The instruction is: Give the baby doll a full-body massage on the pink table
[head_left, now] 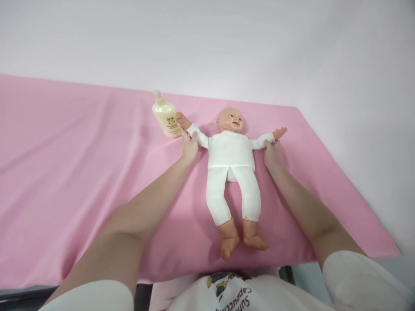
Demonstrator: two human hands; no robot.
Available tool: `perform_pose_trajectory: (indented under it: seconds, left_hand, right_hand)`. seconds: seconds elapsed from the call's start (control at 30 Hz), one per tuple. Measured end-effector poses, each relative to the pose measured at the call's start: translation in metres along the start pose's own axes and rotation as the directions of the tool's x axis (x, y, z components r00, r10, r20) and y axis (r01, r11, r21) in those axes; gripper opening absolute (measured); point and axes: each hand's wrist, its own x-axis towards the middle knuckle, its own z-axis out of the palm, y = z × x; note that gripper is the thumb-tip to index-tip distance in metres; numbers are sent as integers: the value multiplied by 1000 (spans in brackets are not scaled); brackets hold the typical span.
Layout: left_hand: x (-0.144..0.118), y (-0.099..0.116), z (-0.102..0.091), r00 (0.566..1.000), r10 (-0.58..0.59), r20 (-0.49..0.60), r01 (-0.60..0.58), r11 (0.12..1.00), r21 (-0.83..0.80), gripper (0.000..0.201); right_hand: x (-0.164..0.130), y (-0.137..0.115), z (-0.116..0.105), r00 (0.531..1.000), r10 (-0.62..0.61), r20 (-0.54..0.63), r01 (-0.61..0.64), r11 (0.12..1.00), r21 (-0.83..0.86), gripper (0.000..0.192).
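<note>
Baby doll [231,149] face-up on pink cloth [81,172], arms [201,137] spread
Left hand [190,146] and right hand [273,155] each hold one forearm in a nearly closed grip; light, even pressure should avoid twisting the arms.

Counted: 1 baby doll [231,149] | 1 white doll top [227,155] | 2 white trouser legs [216,196] | 2 doll hands [280,132] | 2 bare doll feet [229,244] | 1 pump bottle [165,119] | 1 pink cloth [74,147] | 1 left hand [189,145] plus 1 right hand [273,156], 2 in all | 2 bare forearms [152,203] | 2 white shirt sleeves [94,297] | 1 printed shirt front [191,296]
</note>
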Motion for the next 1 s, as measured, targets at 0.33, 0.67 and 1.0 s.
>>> perform_pose_trajectory:
  seconds: [0.33, 0.67, 1.0]
  left_hand:
    - [-19, 32, 9, 914, 192, 357, -270, 946, 181, 49]
    - [-19, 35, 13, 854, 207, 477, -358, 899, 251, 55]
    - [-22, 38, 10, 924, 183, 335, -251, 953, 172, 55]
  right_hand:
    - [-11, -59, 5, 964, -119, 236, 121, 993, 4, 59]
    - [-9, -45, 10, 913, -151, 378, 185, 981, -56, 49]
    - [-7, -37, 6, 985, -39, 167, 30, 998, 55, 78]
